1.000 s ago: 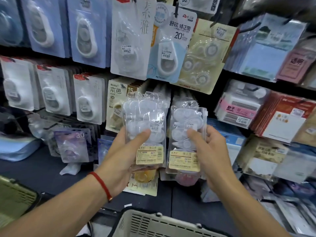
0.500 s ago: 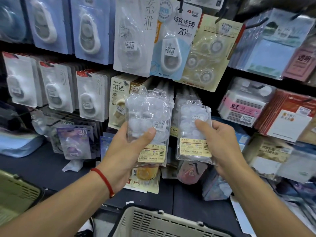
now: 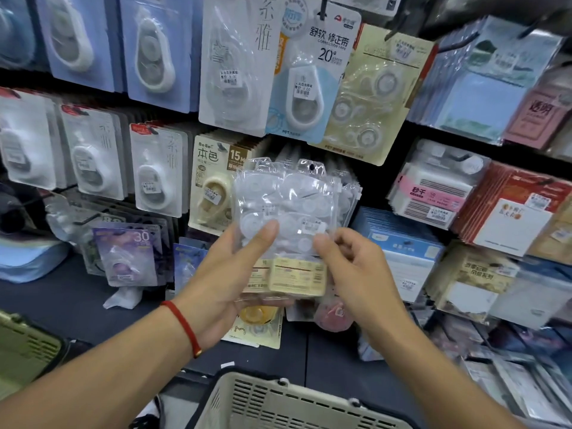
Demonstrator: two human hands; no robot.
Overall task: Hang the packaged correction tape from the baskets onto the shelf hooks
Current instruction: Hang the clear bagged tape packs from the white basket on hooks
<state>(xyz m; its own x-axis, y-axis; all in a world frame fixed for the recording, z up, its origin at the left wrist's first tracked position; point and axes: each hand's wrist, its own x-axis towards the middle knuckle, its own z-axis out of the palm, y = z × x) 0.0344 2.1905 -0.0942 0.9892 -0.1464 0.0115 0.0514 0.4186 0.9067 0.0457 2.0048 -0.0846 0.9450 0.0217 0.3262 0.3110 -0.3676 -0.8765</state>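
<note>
Two clear packs of white correction tape with yellow labels overlap in front of the shelf's middle row. My left hand grips the left pack from below, thumb across its front. My right hand pinches the lower right edge of the front pack. Behind them, more of the same clear packs hang on a hook. The hang hole at the top of the front pack shows.
A beige basket stands below my arms and a green basket at the lower left. Carded correction tapes fill the hooks above and to the left. Sticky notes and pads crowd the right shelves.
My right hand has brought its pack leftward, so it overlaps the pack in my left hand. Both packs sit slightly higher against the shelf.
</note>
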